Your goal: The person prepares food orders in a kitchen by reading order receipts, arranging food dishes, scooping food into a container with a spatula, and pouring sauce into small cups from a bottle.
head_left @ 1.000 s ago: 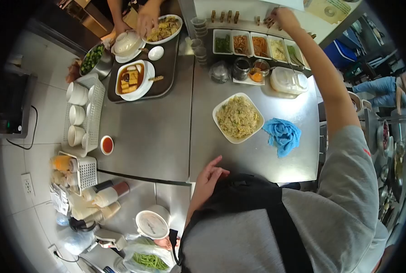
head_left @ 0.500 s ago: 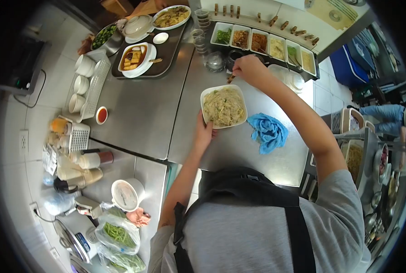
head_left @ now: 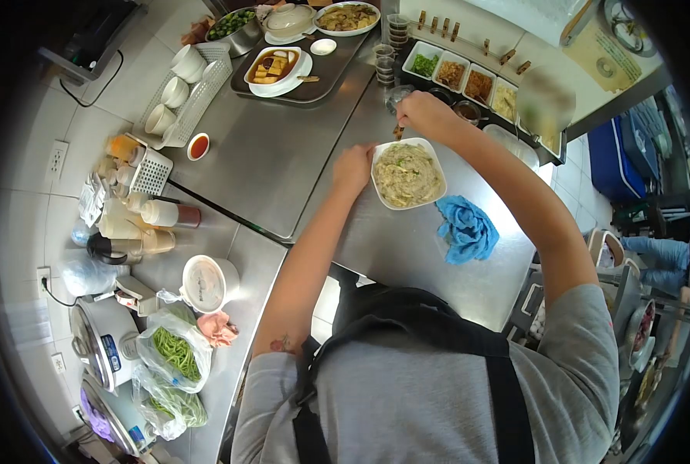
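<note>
A square white bowl of fried rice (head_left: 408, 175) sits on the steel table. My left hand (head_left: 355, 166) is at the bowl's left edge, its fingers curled at the rim. Just above the bowl's top edge, my right hand (head_left: 424, 113) pinches a small wooden clip (head_left: 399, 132). A crumpled blue cloth (head_left: 467, 229) lies to the right of the bowl. Behind my right hand stand a dark jar and a clear plastic-wrapped container (head_left: 398, 97), partly covered by the hand.
White tubs of toppings (head_left: 451, 73) line the back, below clips on the wall. A dark tray (head_left: 325, 87) with dishes stands at the back left. Further left are a basket of cups (head_left: 203, 103), a sauce dish (head_left: 199, 146), bottles (head_left: 170, 213) and a lidded tub (head_left: 209, 284).
My right hand has come down from the wall clips to the bowl with a clip. My left hand has moved up to the bowl's rim. The other person's hands are out of view.
</note>
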`<action>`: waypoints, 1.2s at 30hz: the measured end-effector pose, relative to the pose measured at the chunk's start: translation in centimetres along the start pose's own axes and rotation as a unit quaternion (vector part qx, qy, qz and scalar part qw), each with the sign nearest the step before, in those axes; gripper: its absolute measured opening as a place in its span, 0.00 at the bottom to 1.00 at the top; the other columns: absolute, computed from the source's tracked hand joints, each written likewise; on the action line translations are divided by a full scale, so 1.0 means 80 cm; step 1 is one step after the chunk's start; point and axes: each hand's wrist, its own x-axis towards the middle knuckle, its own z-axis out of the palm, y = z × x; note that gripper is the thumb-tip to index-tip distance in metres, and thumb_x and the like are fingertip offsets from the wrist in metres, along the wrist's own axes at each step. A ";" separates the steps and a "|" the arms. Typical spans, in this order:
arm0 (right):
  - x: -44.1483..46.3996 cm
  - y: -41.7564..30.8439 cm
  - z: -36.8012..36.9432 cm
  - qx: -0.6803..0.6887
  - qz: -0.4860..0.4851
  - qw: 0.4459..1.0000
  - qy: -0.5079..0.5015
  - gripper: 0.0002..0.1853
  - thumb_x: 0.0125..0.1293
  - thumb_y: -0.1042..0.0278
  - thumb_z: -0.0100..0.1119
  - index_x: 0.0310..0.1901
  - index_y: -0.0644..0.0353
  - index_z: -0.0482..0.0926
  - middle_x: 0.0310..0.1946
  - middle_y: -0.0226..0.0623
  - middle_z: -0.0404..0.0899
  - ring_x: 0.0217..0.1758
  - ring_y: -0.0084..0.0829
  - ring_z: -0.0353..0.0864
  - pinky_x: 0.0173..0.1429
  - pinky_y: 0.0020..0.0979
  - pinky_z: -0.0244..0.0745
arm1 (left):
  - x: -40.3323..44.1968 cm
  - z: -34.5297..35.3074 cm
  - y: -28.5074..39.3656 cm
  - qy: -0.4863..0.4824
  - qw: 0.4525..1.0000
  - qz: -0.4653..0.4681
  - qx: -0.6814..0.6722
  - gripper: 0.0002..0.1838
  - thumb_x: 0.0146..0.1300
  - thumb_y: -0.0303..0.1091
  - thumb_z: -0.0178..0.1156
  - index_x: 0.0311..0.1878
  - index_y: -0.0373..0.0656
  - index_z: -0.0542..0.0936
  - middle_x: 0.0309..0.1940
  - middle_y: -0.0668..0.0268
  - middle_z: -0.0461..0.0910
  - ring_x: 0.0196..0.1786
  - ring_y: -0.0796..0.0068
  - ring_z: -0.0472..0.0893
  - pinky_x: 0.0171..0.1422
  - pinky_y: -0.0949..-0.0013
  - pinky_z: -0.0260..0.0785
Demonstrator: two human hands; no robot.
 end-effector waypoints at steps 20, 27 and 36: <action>-0.029 -0.046 -0.046 0.074 0.000 0.993 0.092 0.31 0.47 0.67 0.70 0.56 0.57 0.75 0.43 0.50 0.79 0.45 0.49 0.79 0.51 0.42 0.73 | -0.306 0.002 -0.022 0.114 0.909 -0.117 -0.384 0.16 0.68 0.41 0.55 0.55 0.47 0.78 0.28 0.71 0.79 0.31 0.84 0.74 0.39 0.76 0.69; 0.008 -0.155 -0.044 0.240 -0.079 0.964 0.086 0.08 0.47 0.71 0.71 0.26 0.65 0.82 0.20 0.40 0.78 0.23 0.30 0.79 0.29 0.29 0.71 | -0.339 -0.009 -0.045 0.043 0.898 -0.080 -0.431 0.11 0.61 0.40 0.65 0.37 0.41 0.83 0.29 0.72 0.80 0.32 0.86 0.75 0.39 0.78 0.69; 0.095 -0.391 0.062 0.454 -0.128 0.882 0.020 0.12 0.63 0.61 0.62 0.31 0.62 0.84 0.23 0.37 0.83 0.23 0.26 0.79 0.29 0.27 0.72 | -0.377 -0.141 -0.094 0.161 0.896 -0.062 -0.409 0.11 0.67 0.35 0.58 0.43 0.37 0.83 0.29 0.69 0.80 0.34 0.83 0.76 0.42 0.75 0.69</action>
